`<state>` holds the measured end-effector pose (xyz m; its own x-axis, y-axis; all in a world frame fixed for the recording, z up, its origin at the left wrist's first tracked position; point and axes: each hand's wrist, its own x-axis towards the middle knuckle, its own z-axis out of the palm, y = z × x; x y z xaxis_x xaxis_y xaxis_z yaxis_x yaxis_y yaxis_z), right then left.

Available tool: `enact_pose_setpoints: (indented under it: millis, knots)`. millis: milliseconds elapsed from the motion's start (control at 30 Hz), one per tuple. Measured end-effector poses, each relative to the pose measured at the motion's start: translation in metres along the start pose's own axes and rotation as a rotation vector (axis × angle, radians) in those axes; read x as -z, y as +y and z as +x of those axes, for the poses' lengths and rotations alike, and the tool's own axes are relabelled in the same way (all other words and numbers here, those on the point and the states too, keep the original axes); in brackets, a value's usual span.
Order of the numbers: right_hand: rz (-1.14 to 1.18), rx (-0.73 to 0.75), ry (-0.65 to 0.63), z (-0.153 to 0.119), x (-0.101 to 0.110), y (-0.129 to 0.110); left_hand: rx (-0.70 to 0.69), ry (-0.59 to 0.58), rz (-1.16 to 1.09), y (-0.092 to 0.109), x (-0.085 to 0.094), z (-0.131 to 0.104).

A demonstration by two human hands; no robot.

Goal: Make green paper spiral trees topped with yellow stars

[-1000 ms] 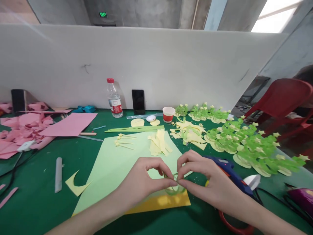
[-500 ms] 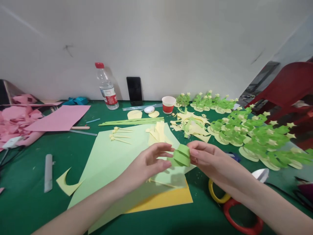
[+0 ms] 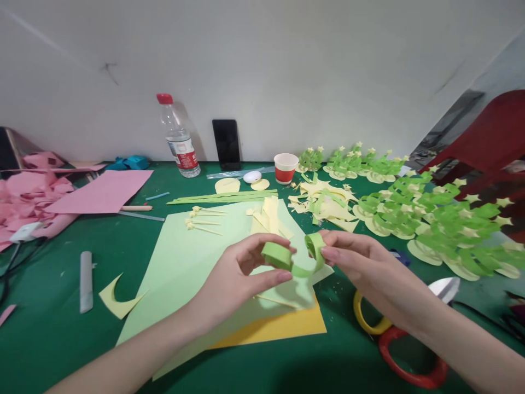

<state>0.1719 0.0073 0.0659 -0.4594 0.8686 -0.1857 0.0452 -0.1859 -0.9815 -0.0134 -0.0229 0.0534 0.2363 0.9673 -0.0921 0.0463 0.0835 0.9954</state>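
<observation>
A curled green paper strip point(image 3: 277, 255) is stretched between my two hands above the paper sheets. My left hand point(image 3: 240, 279) curves its fingers and thumb round the loop at the strip's left end. At the other end, my right hand point(image 3: 367, 262) pinches a smaller curl between thumb and fingertips. Below lie a pale green sheet point(image 3: 172, 279) and, partly under it, a yellow-orange sheet point(image 3: 270, 330). Thin yellow sticks point(image 3: 205, 222) with knotted paper tips rest on the pale green sheet, beside folded yellow paper strips point(image 3: 269, 215).
Scissors point(image 3: 414, 377) with red and yellow handles lie under my right forearm. Green curled-paper plants point(image 3: 447, 219) with stars crowd the right. Paper scraps point(image 3: 328, 202), a cup point(image 3: 286, 168), a phone point(image 3: 227, 145) and a bottle point(image 3: 180, 142) line the back. Pink paper point(image 3: 102, 191) is left.
The green strip has uncoiled from one tight spiral into two loops joined by a sagging length. My left hand has moved slightly left and closed round its loop.
</observation>
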Motion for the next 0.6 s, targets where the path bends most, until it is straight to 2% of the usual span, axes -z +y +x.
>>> enact_pose_setpoints:
  millis: [133, 300, 500, 600]
  knots:
    - [-0.217, 0.140, 0.006, 0.000, 0.002, -0.001, -0.130, 0.011, 0.128, -0.004, 0.002, -0.004]
    - [-0.490, 0.314, -0.007, -0.003, -0.004, 0.001, -0.228, 0.097, 0.212, -0.002, -0.002, -0.011]
    - [-0.806, 0.726, 0.028, -0.006, -0.012, 0.007, -0.220, 0.057, 0.237, -0.003, -0.010, -0.015]
    - [-0.877, 0.853, 0.058, -0.007, -0.014, 0.009, -0.206, 0.070, 0.211, -0.006, -0.013, -0.014]
